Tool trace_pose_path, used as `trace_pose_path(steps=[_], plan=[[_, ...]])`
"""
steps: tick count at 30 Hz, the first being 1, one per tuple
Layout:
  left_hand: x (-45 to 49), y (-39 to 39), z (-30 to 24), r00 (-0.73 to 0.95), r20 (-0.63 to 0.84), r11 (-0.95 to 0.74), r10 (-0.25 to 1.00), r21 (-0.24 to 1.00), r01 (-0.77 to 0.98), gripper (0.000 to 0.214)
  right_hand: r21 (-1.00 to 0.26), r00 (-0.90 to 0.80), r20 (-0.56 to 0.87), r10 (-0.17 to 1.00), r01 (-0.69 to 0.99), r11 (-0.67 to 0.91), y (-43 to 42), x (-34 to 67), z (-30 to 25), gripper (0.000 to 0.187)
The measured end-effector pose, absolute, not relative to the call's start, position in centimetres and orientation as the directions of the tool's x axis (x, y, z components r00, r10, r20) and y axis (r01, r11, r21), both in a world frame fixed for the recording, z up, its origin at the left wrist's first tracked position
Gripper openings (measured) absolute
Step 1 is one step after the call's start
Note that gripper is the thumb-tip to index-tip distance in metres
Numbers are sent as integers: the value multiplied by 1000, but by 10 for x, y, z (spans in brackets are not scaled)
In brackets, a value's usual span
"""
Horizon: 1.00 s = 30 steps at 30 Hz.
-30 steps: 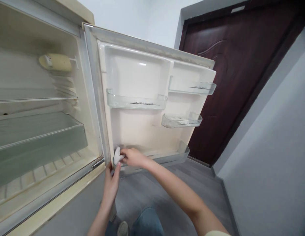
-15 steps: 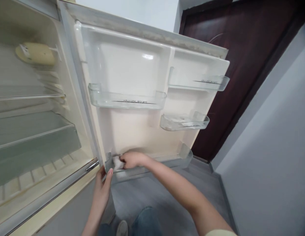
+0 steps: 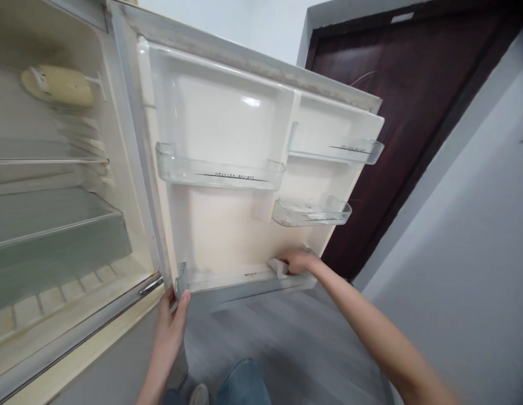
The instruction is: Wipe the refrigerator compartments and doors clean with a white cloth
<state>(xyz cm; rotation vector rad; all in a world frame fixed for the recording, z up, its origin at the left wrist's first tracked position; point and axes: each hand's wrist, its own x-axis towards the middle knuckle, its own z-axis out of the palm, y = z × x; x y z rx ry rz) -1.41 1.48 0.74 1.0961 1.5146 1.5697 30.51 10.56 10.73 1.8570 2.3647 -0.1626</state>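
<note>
The bottom door shelf (image 3: 228,293), a clear plastic bin, runs along the foot of the open fridge door (image 3: 228,225). At its left end my left hand (image 3: 174,312) grips the corner, thumb in front and fingers behind. Toward the right end of the same shelf, my right hand (image 3: 298,262) is closed around a white cloth (image 3: 279,266), which looks soft and crumpled. The cloth lies down inside the shelf, against its floor or inner wall; which one I cannot tell.
Higher on the door are a wide clear shelf (image 3: 221,171) and two smaller ones (image 3: 337,151) on the right. The fridge interior (image 3: 54,236) opens at left, with a glass shelf and drawer. A dark red door (image 3: 396,101) and pale wall (image 3: 464,225) stand at right.
My right hand has slid the cloth from the left end of the bottom shelf to near its right end. My left hand keeps its hold on the corner. The view has shifted slightly.
</note>
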Motion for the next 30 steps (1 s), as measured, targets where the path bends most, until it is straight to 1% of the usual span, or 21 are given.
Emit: trace_pose_path(steps=[3,5,6,9,11,14,17,21,24,30], plan=[[-13,14,7,-399,99,-78,912,995,68,74,22,-203,-297,933,975,219,105,301,107,30],[-13,14,6,-394,102,-80,913,994,74,74,9,-229,-320,919,970,244,108,296,106,30],[-13,14,6,-392,108,-84,914,993,78,74,-20,-262,-327,908,962,271,110,292,105,31],[-13,15,6,-380,125,-101,917,991,83,74,-148,-419,-316,851,908,392,115,272,102,34],[-13,16,6,-378,125,-101,917,991,84,74,-188,-508,-304,806,861,472,117,249,101,32],[-13,16,6,-374,124,-98,919,991,88,73,-188,-616,-299,728,787,588,117,200,100,26],[-15,15,7,-367,123,-99,922,992,85,72,-180,-715,-290,636,693,698,116,149,98,24],[-16,15,7,-364,138,-110,921,989,97,76,-165,-792,-261,553,600,783,116,110,96,22],[-16,16,8,-364,127,-95,923,990,104,77,-164,-778,-257,573,620,767,116,110,95,26],[-16,15,8,-357,123,-92,926,991,102,72,-161,-630,-296,718,774,612,119,171,99,30]])
